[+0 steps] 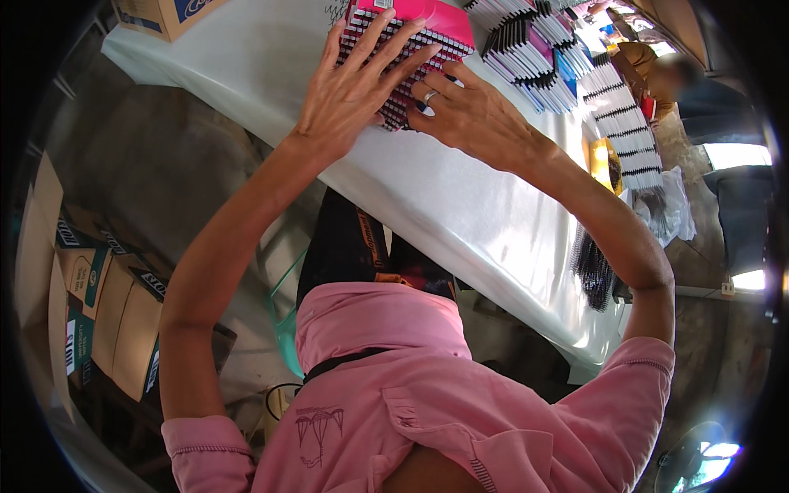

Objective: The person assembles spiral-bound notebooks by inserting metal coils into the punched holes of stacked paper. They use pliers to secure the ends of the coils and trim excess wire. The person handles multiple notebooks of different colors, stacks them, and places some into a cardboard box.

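Several pink notebooks [449, 23] lie under the splayed left hand [349, 99]; curled right hand [472, 115] alongside, grip unclear.

On the far part of the bench [485, 222] lies a pile of spiral notebooks [448, 25]; the left hand [349, 94] is spread over it, and the right hand [472, 115] is at its near right side. A carton [164, 20] sits at the bench's far left corner. Right of the notebooks are book stacks [534, 62], with a long row of books [627, 123] farther right and a plastic bag [670, 209] beside its near end. A bundle of strands [593, 275] lies near the right forearm [604, 197]. Boxes [119, 320] stand left, apart from the bench.
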Demonstrator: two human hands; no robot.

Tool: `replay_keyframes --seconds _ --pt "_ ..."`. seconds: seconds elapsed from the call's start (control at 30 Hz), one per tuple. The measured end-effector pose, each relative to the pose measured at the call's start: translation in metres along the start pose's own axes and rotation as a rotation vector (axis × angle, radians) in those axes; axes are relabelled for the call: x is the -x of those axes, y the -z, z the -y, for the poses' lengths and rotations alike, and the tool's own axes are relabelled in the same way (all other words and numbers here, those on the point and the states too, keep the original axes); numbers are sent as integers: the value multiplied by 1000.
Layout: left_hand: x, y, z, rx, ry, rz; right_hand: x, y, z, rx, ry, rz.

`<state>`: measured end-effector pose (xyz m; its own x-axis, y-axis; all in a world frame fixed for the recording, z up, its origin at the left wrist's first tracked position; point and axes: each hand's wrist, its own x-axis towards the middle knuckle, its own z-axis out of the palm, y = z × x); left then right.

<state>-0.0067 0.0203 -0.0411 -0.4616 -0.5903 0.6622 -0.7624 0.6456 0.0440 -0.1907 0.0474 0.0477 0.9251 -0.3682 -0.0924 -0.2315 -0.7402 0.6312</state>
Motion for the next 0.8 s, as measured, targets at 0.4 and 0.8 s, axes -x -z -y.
replay_keyframes --seconds 0.4,0.8 --pt "3 -9 7 18 -31 -77 -11 19 14 20 -188 251" --pt "4 -20 10 -32 -45 -141 -13 2 15 -32 0 186"
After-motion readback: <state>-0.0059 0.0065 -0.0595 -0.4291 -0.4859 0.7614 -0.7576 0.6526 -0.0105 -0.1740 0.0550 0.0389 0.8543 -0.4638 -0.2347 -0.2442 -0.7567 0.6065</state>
